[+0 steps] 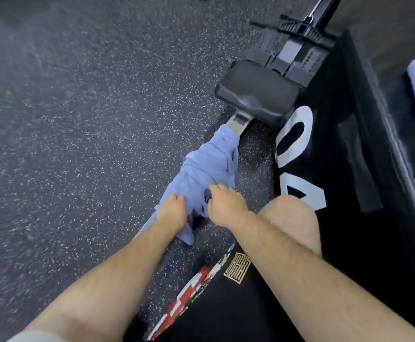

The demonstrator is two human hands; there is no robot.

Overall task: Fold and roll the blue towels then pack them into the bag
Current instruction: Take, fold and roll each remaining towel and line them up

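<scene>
Head camera: I see left hand (172, 211) and right hand (226, 206) both curled tight, gripping the crumpled blue towel (206, 166).

gym: speckled rubber floor (78, 119), rowing machine seat (258, 95) on rail (239, 122), foot straps (288, 55).

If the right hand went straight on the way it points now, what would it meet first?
The crumpled blue towel: the right hand curls its fingers into it. Beyond the towel lies the metal rail, then probably the black seat.
</scene>
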